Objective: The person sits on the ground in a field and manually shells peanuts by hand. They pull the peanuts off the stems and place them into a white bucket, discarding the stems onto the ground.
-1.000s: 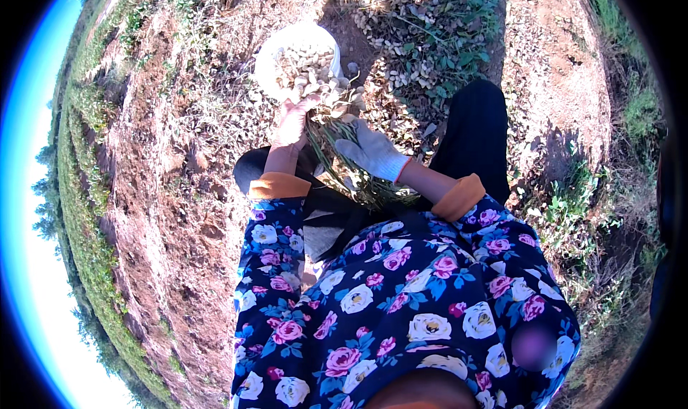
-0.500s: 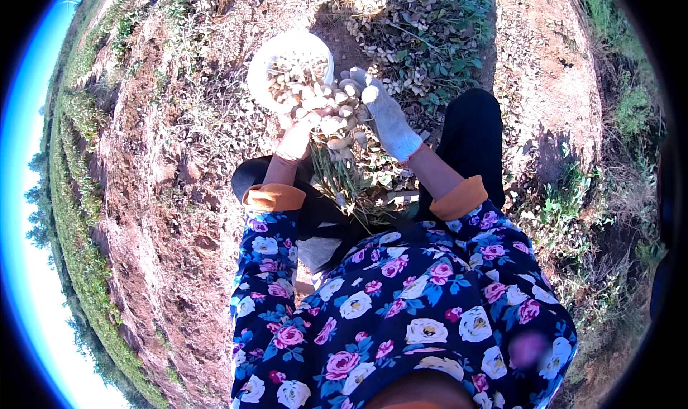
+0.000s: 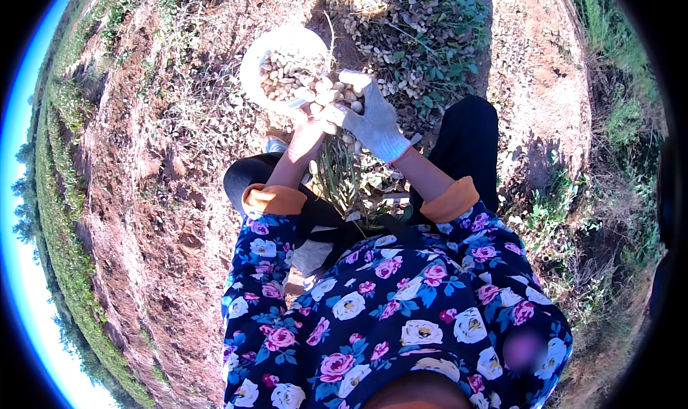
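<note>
My left hand [image 3: 308,133], which looks bare, is closed around a bundle of peanut plants. Their green stems [image 3: 337,172] hang down toward my lap, and the cluster of pale peanuts [image 3: 326,92] at the top lies over the near right rim of a white bucket [image 3: 252,68]. On the right side of the cluster, my right hand [image 3: 378,126] in a whitish knit glove curls its thumb and fingers around the pods. Loose peanuts [image 3: 283,72] lie inside the bucket.
A heap of pulled peanut plants [image 3: 423,43] with pods and green leaves lies beyond my right hand. My dark-trousered knee [image 3: 469,133] rises at the right. Dry reddish soil [image 3: 158,215] spreads at left, with a green crop row [image 3: 68,251] beyond.
My right hand has swung from the cluster's side to grip across it, thumb toward my left hand. The cluster looks smaller and tighter, and a thin stalk now sticks up beside the bucket.
</note>
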The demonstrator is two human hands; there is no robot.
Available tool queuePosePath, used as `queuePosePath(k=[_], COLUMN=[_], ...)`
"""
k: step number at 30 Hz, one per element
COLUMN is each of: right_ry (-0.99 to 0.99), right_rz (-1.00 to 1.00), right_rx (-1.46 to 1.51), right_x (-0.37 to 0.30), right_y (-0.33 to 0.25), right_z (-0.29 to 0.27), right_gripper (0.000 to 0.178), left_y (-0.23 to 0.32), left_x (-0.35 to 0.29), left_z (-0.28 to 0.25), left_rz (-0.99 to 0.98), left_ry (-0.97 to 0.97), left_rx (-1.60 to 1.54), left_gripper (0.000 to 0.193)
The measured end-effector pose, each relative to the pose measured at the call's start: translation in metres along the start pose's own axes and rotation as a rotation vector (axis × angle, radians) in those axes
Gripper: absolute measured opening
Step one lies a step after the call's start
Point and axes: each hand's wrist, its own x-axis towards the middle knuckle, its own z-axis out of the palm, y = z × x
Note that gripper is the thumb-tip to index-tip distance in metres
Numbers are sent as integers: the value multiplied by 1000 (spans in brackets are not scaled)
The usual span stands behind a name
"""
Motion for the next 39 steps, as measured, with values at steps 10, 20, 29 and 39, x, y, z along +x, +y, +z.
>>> queuePosePath(k=[10,20,29,39], right_ry=[-51,341,136,268], right_rz=[205,57,447,224], right_rx=[677,-163,142,163], right_x=[42,44,84,161], right_y=[38,23,63,168], right_z=[-3,19,17,6], right_gripper=[20,26,21,30], left_y=[-11,-24,-44,-51], left_x=[21,24,28,23], left_z=[18,22,10,8], left_rz=[-127,-261,-181,-26], left_ry=[239,479,573,465], left_rx=[135,269,517,626], left_gripper=[16,28,41,42])
